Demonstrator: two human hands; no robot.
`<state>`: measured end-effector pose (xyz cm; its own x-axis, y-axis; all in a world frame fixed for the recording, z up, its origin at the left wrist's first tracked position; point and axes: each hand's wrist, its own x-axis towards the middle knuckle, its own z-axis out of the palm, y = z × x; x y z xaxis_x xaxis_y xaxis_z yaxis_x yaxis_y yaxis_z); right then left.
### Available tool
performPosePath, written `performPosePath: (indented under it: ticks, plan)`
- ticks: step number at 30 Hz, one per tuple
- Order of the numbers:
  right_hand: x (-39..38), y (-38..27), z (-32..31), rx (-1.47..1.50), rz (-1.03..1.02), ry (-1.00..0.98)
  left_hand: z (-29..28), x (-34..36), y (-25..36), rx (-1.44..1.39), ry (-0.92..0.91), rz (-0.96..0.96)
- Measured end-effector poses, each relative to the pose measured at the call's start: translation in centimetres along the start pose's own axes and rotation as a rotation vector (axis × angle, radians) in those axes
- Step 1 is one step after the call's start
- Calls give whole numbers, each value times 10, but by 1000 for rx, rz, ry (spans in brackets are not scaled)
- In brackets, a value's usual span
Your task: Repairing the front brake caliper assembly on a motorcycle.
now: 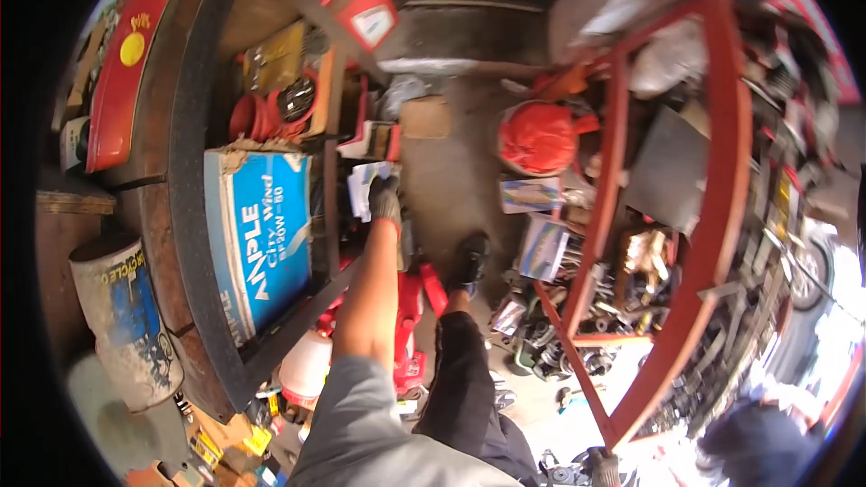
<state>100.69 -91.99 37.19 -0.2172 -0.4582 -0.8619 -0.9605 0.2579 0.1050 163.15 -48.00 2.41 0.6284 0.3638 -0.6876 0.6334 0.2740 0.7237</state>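
Observation:
My left arm stretches forward to the shelf on the left, with a grey work glove on my left hand (386,201). Its fingers are closed at the edge of a small white box (361,191), somewhat blurred. Beside that box, within the shelf, lies a large blue carton (268,234) with white lettering. At the lower edge, my right hand (603,467), also gloved, is partly in view by the bottom corner of a red metal rack (727,171). Its fingers are too hidden to show their grip.
A red jug (361,7) stands beyond the shelf. Red bottles (410,307) and a white container (307,365) sit below it. A bucket topped with red plastic (538,138), small cartons (544,246) and loose metal parts (577,352) line the right side. My shoe (473,260) is between.

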Motion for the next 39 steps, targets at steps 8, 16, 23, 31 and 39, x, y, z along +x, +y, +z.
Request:
performPosePath:
  ticks: [8,16,23,31,39]
  plan:
    - [-108,16,12,282,-107,-25,-49,-203,-65,77,-253,-53]
    - [-93,86,3,959,-94,-308,-63,-363,-38,78,-304,-48]
    - [-115,56,-1,1187,-291,-484,-25,-446,-9,174,-531,65]
    - [-116,55,-1,1534,-351,-630,86,-521,0,510,-616,901]
    - [-62,127,8,1920,-264,-649,135,-596,-21,871,-357,677]
